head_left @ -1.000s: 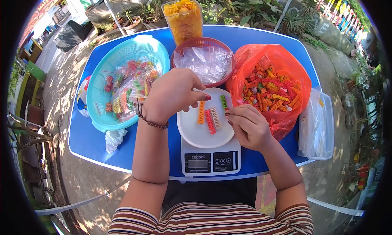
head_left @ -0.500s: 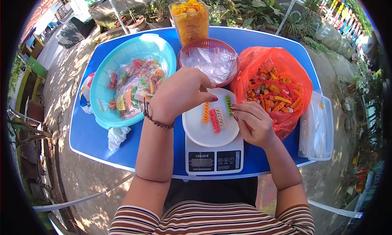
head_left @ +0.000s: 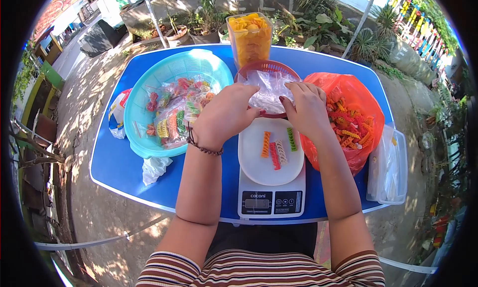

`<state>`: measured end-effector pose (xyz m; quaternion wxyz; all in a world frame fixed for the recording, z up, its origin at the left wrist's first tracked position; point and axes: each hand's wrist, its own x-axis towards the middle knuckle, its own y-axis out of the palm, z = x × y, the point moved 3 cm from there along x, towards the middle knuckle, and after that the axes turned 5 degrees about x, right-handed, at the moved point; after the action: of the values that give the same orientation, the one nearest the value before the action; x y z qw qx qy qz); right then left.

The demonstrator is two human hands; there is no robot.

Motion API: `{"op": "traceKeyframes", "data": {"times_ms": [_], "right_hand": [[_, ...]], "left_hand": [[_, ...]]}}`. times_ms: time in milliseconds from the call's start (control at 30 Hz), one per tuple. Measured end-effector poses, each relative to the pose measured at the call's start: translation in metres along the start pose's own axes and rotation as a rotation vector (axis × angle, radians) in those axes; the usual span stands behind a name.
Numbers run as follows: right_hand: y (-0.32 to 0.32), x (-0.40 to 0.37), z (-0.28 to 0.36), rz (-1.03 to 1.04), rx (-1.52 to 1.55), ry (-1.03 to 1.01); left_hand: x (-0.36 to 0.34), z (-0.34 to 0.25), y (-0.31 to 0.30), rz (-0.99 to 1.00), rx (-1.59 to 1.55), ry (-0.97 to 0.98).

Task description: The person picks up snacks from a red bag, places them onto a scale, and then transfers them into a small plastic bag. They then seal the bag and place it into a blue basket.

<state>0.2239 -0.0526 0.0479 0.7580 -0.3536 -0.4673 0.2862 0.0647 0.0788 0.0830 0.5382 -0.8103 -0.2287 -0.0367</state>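
Observation:
Both my hands are over the red basket [head_left: 262, 64] of clear plastic bags [head_left: 271, 85]. My left hand [head_left: 230, 110] is at the basket's near left side, thumb and forefinger apart. My right hand [head_left: 307, 109] reaches over the near right rim, its thumb apart from the fingers and its fingertips at the bags. Below them, a white plate [head_left: 271, 176] rests on a kitchen scale [head_left: 273, 207]. On it lie an orange spiral snack [head_left: 266, 144], a red one [head_left: 275, 156], a white one [head_left: 282, 152] and a green one [head_left: 291, 139].
On the left, a turquoise basket [head_left: 144, 145] holds filled snack packets. A red plastic bag [head_left: 318, 82] of loose spiral snacks stands right, beside a clear plastic box [head_left: 388, 165]. Behind is a container of yellow chips [head_left: 250, 40]. A crumpled bag [head_left: 156, 170] lies front left.
Both hands have moved from above the plate to the red basket. My right hand has come away from the green spiral snack, which stays on the plate. The view has shifted slightly.

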Motion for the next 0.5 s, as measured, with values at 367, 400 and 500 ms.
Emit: {"op": "traceKeyframes", "data": {"times_ms": [367,400,500], "right_hand": [[0.002,0.013,0.012,0.062,0.339,-0.061],[-0.009,0.013,0.017,0.056,0.4,-0.107],[-0.04,0.005,0.033,0.049,0.529,-0.214]], "left_hand": [[0.007,-0.014,0.0,-0.323,0.046,0.001],[0.007,-0.015,0.001,-0.474,0.085,0.025],[0.011,-0.025,-0.015,-0.437,0.057,0.095]]}}
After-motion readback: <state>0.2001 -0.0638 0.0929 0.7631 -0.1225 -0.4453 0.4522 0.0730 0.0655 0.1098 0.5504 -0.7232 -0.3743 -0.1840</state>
